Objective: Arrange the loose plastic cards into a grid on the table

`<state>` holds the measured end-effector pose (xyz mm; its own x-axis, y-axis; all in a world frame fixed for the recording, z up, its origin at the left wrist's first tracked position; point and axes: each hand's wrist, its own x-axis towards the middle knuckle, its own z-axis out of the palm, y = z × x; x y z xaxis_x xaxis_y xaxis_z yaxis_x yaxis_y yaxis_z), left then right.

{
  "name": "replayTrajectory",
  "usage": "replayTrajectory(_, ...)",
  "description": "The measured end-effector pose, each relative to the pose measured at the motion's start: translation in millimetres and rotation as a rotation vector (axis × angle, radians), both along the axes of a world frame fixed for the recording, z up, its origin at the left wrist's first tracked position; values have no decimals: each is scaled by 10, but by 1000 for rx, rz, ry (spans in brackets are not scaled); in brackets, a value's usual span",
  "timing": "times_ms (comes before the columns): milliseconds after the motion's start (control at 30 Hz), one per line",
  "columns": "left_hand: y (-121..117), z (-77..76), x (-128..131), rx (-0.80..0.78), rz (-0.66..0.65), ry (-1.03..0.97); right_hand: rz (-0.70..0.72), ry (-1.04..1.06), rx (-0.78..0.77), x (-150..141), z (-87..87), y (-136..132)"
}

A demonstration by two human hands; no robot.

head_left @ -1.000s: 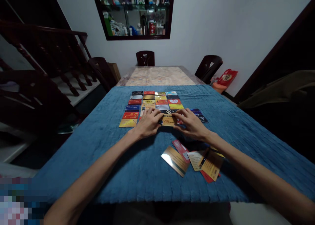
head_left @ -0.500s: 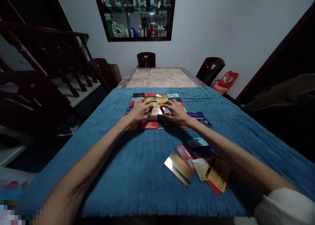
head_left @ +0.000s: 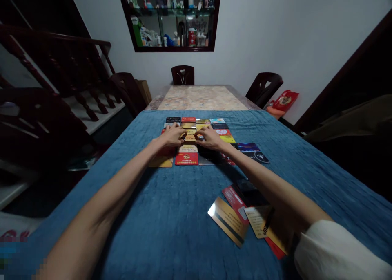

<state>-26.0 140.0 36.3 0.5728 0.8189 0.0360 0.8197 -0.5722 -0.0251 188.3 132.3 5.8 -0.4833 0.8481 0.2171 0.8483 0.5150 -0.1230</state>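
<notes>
My left hand (head_left: 172, 136) and my right hand (head_left: 209, 138) reach over rows of plastic cards on the blue cloth. Between them is a gold card (head_left: 190, 137), with the fingertips of each hand pinched at one of its ends. It is over the second column of cards; whether it touches those below I cannot tell. Nearer to me in that column lie a pale card (head_left: 188, 148) and a red card (head_left: 186, 159). A yellow card (head_left: 162, 162) sits at the near left corner. The hands cover part of the rows.
Loose cards overlap near my right forearm, among them a gold striped card (head_left: 229, 221) and a pinkish-red card (head_left: 235, 203). Two dark cards, one with a round emblem (head_left: 256, 156), lie right of the rows. Chairs, including one at the far end (head_left: 183, 75), surround the table.
Both hands have moved left and farther from me, carrying the gold card from the near part of the third column to the second column. The view has tilted slightly.
</notes>
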Motion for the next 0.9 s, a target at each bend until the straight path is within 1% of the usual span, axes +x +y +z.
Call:
replayTrajectory(167,96,-44,-2,-4,-8,42,-18,-34,-19,-40,-21,62)
replayTrajectory(333,140,-96,-29,-7,-21,68,-4,-82,-46,-72,-43,129)
replayTrajectory(900,125,-158,-75,12,-32,69,-4,-124,-70,-92,-34,142)
